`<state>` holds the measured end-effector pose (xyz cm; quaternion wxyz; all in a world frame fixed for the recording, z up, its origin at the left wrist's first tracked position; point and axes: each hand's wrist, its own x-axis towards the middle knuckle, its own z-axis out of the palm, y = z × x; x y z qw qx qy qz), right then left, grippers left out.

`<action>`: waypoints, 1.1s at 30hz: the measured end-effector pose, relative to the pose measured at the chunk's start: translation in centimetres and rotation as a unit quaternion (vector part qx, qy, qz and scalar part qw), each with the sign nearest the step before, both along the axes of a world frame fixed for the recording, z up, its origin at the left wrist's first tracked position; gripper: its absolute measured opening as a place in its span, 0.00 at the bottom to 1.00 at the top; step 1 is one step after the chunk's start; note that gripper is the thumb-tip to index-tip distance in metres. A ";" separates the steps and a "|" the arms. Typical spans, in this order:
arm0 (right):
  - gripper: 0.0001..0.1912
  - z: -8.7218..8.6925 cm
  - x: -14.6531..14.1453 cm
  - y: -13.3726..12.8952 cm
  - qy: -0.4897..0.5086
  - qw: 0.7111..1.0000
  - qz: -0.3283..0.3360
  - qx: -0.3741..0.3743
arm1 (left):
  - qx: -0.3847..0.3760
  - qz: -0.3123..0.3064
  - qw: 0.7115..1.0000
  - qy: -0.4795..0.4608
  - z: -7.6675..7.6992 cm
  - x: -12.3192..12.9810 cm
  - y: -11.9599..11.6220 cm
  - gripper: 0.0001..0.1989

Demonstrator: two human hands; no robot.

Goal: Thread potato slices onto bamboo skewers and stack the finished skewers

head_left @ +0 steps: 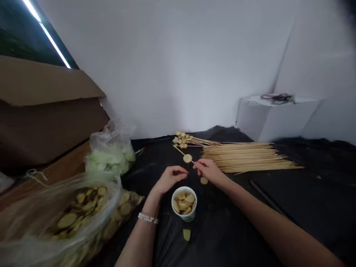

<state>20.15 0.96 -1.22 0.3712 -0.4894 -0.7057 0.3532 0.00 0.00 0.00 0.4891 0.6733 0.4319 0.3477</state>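
Note:
My right hand [208,171] pinches one end of a thin wooden skewer [180,150]. A pale round slice, potato-like, [187,158] is threaded on that skewer, just beyond the fingertips. My left hand [174,177] hovers to the left with curved fingers, a gap between thumb and forefinger, and nothing visible in it. Below the hands stands a white paper cup [174,212] full of similar slices [184,203]. One loose slice [204,180] lies under my right hand, and a cut piece [187,234] lies in front of the cup.
Many bare skewers [244,157] lie in a wide row at right. Behind, loaded skewers [182,139] are piled together. Left are an open plastic bag of slices [111,193], a bag of pale green pieces [109,157] and a cardboard box [50,129]. Black sheeting [230,233] covers the table.

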 end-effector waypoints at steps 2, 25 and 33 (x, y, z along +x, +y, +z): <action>0.14 0.2 0.5 0.1 -0.046 0.998 -0.030 0.027 | -0.015 0.003 1.000 -0.009 -0.7 0.6 0.2 0.13; 0.12 2.0 0.6 -1.4 -0.073 0.989 0.040 0.119 | -0.190 0.036 0.970 -0.144 -1.1 1.7 -0.5 0.17; 0.11 1.3 -0.8 -2.1 -0.012 0.990 0.052 0.131 | -0.260 0.023 0.936 -0.237 -1.2 1.6 -0.6 0.14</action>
